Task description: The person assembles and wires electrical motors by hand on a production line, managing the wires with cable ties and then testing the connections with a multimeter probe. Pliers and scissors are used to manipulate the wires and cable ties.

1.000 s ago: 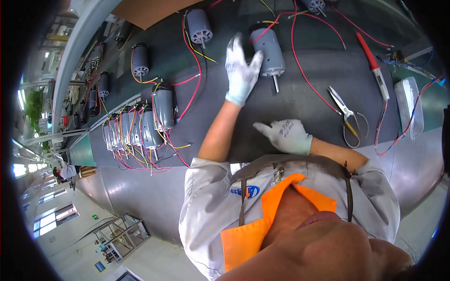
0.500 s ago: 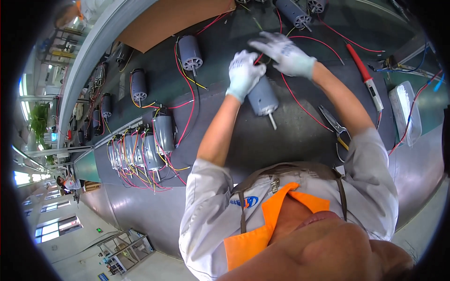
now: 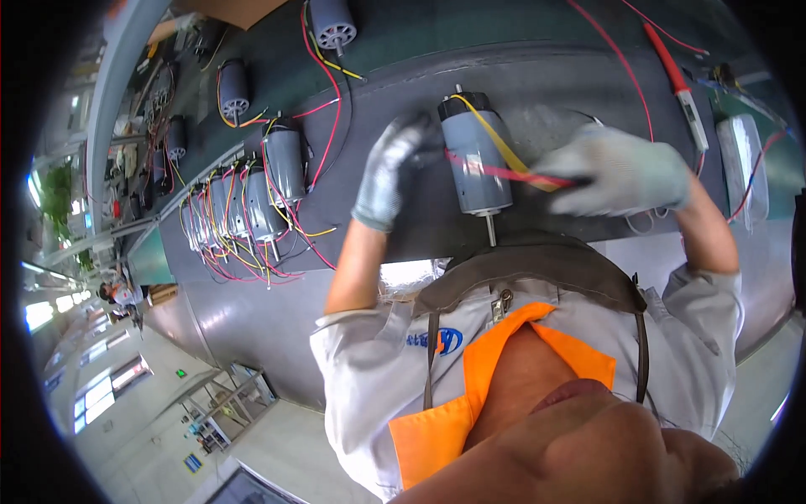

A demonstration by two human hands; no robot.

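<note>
A grey cylindrical motor (image 3: 477, 164) lies on the dark mat in front of me, its shaft toward me and its black end cap away. My right hand (image 3: 617, 172), gloved and blurred, is closed on red and yellow wires (image 3: 516, 172) stretched across the motor's right side. To the motor's left hovers my left hand (image 3: 393, 172) in a white glove with a dark palm. Motion smears its fingers, so I cannot make out whether they grip anything. The red wire reaches over the motor toward them.
Several wired motors (image 3: 264, 210) stand grouped at the left; another motor (image 3: 333, 25) lies farther back. A red-and-white pen-shaped tool (image 3: 678, 88) and a clear plastic box (image 3: 743, 168) are at the right. A red wire (image 3: 625, 63) crosses the mat behind my right hand.
The motor has come nearer, and its black end now shows. My hands have moved apart and toward me, the right one now pulling wires to the right. My view has shifted.
</note>
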